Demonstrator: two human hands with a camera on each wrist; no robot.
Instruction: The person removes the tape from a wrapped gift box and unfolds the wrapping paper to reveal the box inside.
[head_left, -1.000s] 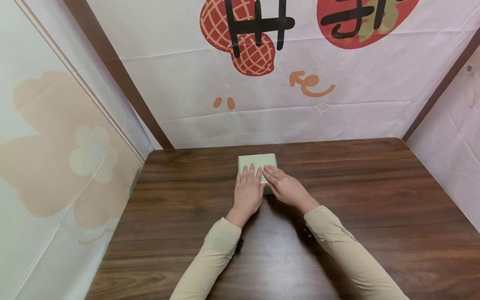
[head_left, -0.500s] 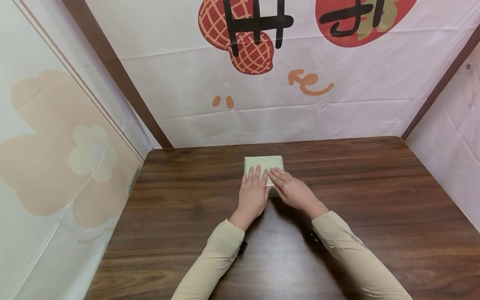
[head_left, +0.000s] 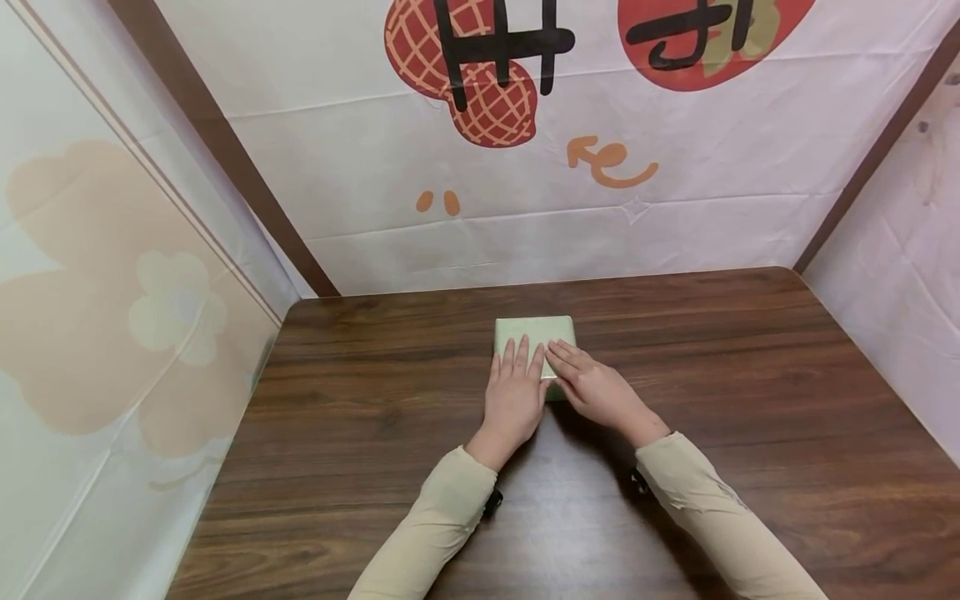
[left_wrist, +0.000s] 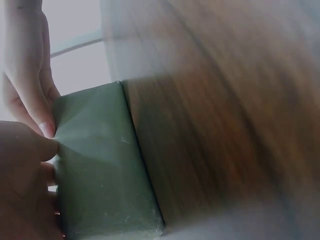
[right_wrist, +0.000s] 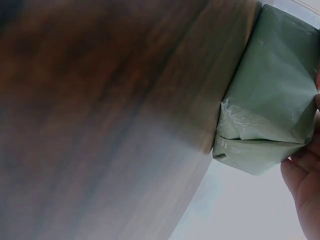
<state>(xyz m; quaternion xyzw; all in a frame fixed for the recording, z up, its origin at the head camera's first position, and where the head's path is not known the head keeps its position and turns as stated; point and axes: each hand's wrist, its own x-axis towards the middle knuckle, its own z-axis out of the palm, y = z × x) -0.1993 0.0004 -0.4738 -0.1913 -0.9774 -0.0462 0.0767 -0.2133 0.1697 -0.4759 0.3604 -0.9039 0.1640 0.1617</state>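
Light-green, box-shaped wrapped packet (head_left: 534, 328) lying on the brown wood-grain desk (head_left: 360, 400).
My grip is wide and flat: straight fingers of my left hand (head_left: 515, 400) and right hand (head_left: 600, 390) rest on its top.

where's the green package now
Head view, just right of centre: the green wrapped package lies on the wooden table under the left hand and right hand.

Fingers (left_wrist: 36, 102) touching green box (left_wrist: 100, 170); wood-grain tabletop (left_wrist: 215, 115) blurred
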